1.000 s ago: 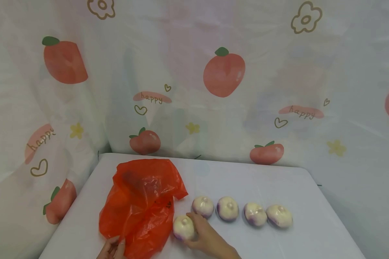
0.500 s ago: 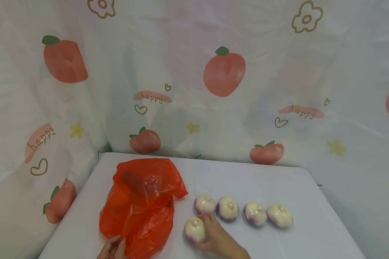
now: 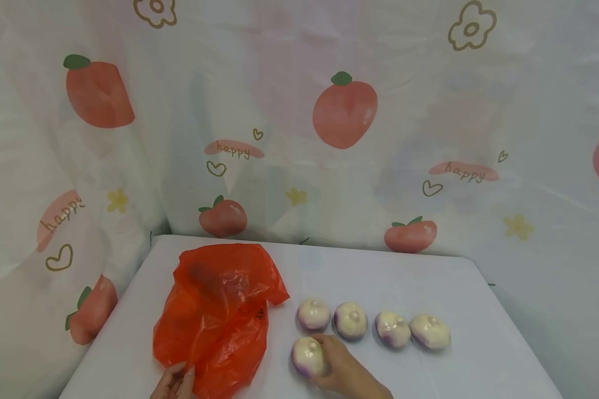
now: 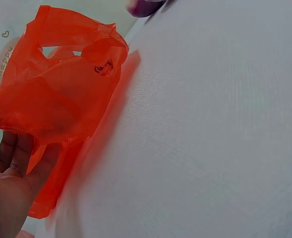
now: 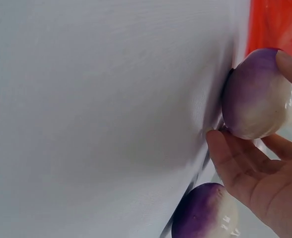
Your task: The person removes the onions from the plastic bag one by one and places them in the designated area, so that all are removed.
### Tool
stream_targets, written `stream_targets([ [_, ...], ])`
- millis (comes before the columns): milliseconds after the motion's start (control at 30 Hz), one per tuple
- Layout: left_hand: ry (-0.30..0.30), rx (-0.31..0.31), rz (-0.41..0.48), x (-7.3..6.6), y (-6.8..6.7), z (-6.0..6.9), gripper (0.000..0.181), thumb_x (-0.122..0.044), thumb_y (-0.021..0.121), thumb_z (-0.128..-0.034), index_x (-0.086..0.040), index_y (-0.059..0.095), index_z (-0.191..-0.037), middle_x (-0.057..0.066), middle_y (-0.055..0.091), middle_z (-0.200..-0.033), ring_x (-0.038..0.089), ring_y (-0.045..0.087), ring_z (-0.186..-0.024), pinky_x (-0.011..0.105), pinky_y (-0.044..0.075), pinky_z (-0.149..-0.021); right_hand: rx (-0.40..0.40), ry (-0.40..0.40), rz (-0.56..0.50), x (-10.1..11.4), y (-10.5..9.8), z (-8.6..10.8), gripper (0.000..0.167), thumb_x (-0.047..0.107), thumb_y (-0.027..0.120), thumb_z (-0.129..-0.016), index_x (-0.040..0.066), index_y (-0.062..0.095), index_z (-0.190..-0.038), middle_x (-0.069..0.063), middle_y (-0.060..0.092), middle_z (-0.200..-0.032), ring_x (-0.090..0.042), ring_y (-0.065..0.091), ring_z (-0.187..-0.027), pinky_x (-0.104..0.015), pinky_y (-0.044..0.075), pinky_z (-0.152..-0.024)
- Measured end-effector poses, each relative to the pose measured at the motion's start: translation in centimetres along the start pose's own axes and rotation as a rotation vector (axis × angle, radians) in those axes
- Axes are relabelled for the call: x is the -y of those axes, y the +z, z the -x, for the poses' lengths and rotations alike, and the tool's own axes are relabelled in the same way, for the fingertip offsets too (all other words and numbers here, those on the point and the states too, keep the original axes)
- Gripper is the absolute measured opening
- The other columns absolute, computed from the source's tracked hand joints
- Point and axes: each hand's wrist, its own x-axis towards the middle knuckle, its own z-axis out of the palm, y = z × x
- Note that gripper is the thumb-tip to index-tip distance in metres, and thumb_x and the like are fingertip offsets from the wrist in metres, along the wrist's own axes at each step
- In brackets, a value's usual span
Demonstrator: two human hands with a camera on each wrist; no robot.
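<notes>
A crumpled red plastic bag [image 3: 219, 310] lies on the left part of the white table, its lower edge pinched by my left hand [image 3: 173, 382]. In the left wrist view, the fingers of my left hand [image 4: 17, 178] are on the near edge of the bag [image 4: 56, 99]. My right hand [image 3: 346, 368] grips a white and purple round vegetable [image 3: 309, 356] to the right of the bag. The right wrist view has this vegetable [image 5: 260, 94] between thumb and fingers of my right hand [image 5: 260, 173], low at the table surface.
Behind the right hand, similar round vegetables [image 3: 313, 315] [image 3: 350, 321] stand close together, with two more [image 3: 392, 330] [image 3: 430, 332] farther right. A printed curtain [image 3: 279, 100] hangs behind the table [image 3: 379, 282] and along its left side.
My right hand has moved to the right, away from the bag, with the vegetable in its grip. The vegetable behind it shifted slightly. My left hand has stayed at the bag's edge.
</notes>
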Motion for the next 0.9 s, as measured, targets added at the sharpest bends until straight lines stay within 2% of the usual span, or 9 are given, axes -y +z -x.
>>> stream_targets([
  [300,0.028,-0.044,-0.042,-0.5,0.3,0.5,0.027,-0.013,0.059,-0.0930,0.005,0.057,-0.113,0.020,0.059,-0.097,0.028,0.059,-0.078,0.028,0.052,-0.059,-0.020,-0.023,0.019,0.0,-0.1,0.3,0.072,0.022,0.077,-0.076,0.001,0.041,-0.135,-0.001,0.047,-0.120,-0.019,0.048,-0.112,-0.036,0.041,-0.094],
  [433,0.032,-0.052,-0.012,-0.5,0.4,0.5,0.028,-0.013,0.061,-0.0911,0.004,0.058,-0.112,0.019,0.060,-0.095,0.027,0.059,-0.076,0.027,0.052,-0.059,-0.021,-0.008,0.071,0.0,0.1,0.4,0.077,0.025,0.078,-0.075,-0.001,0.039,-0.136,-0.002,0.044,-0.118,-0.021,0.049,-0.111,-0.038,0.042,-0.094],
  [700,-0.017,-0.027,-0.010,-0.4,0.3,0.4,0.029,-0.013,0.060,-0.0924,0.006,0.055,-0.113,0.019,0.059,-0.096,0.027,0.058,-0.077,0.027,0.053,-0.059,-0.057,0.086,0.102,0.9,-0.8,0.4,0.081,0.039,0.079,-0.073,0.002,0.041,-0.134,-0.011,0.044,-0.117,-0.031,0.048,-0.109,-0.050,0.044,-0.087],
  [800,-0.013,-0.040,-0.011,-0.5,0.4,0.4,0.028,-0.013,0.060,-0.0922,0.006,0.056,-0.113,0.019,0.059,-0.096,0.027,0.059,-0.077,0.027,0.052,-0.059,-0.076,0.125,0.082,1.4,-1.2,0.0,0.080,0.045,0.076,-0.075,0.004,0.042,-0.134,-0.012,0.045,-0.120,-0.030,0.048,-0.111,-0.051,0.043,-0.089],
  [900,-0.006,-0.052,-0.020,-0.5,0.4,0.4,0.028,-0.014,0.060,-0.0920,0.005,0.057,-0.112,0.019,0.059,-0.095,0.027,0.059,-0.076,0.027,0.052,-0.058,-0.101,0.123,0.052,2.0,-1.3,-0.4,0.077,0.048,0.073,-0.077,0.007,0.042,-0.134,-0.011,0.046,-0.124,-0.028,0.048,-0.112,-0.049,0.043,-0.090],
])
